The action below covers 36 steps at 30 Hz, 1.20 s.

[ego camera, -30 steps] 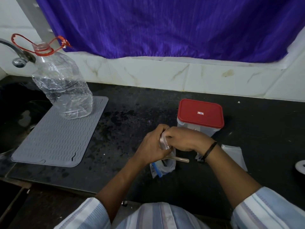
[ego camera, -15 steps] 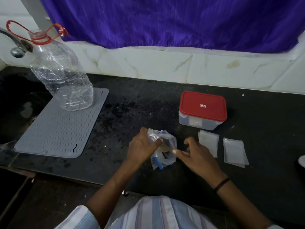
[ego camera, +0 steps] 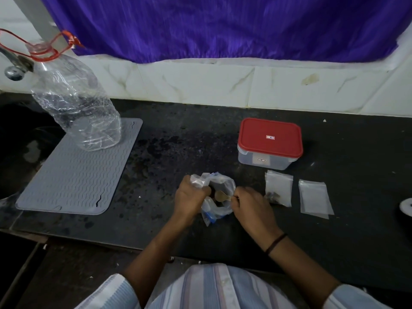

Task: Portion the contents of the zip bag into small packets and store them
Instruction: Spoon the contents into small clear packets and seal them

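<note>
Just one view here, so nothing overlapped with a second camera. It sat on your head and looked forward and steeply down at the black counter [ego camera: 169, 157], close enough that your left hand [ego camera: 191, 197] and right hand [ego camera: 252, 204] landed just below center. Wide angle too: the purple curtain [ego camera: 223, 27] filled the far edge, your striped shirt [ego camera: 214, 288] the near one.
</note>
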Motion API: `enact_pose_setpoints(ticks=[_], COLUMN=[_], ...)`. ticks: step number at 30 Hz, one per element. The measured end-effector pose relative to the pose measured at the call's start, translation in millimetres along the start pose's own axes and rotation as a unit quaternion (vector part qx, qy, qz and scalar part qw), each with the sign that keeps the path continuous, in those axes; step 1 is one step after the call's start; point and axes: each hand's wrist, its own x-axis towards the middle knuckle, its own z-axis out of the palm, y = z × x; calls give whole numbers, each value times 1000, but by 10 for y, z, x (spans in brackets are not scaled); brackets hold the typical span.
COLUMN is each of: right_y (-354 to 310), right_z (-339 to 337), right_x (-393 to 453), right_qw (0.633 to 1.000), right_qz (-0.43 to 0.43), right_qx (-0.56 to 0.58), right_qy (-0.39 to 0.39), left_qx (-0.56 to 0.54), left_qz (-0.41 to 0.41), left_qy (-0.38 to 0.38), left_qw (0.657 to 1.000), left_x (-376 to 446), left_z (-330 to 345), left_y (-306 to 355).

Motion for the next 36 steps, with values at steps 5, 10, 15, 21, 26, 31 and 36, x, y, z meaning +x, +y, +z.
enact_pose_setpoints(ticks=[5, 10, 15, 21, 26, 31, 36], right_y=[-57, 38, 90, 84, 103, 145, 159], right_z=[59, 183, 215, 283, 304, 282, 243], right_x=[-9, -8, 1, 33, -3, -43, -92], right_qw=[1000, 986, 975, 974, 940, 891, 896], right_qz=[3, 46, 57, 56, 105, 158, 144], right_qx=[23, 157, 207, 216, 323, 425, 419], right_qy=[-5, -29, -50, -30, -21, -14, -9], left_qx=[-174, -184, -164, -166, -117, -28, -3], left_qz=[-53, -47, -34, -32, -22, 5, 15], left_qy=[-59, -96, -127, -157, -93, -33, -45], left_qw=[982, 977, 978, 973, 988, 999, 999], left_x=[84, 134, 167, 195, 186, 202, 181], left_z=[-30, -43, -38, -91, -88, -96, -112], left_y=[-70, -111, -121, -112, -110, -130, -125])
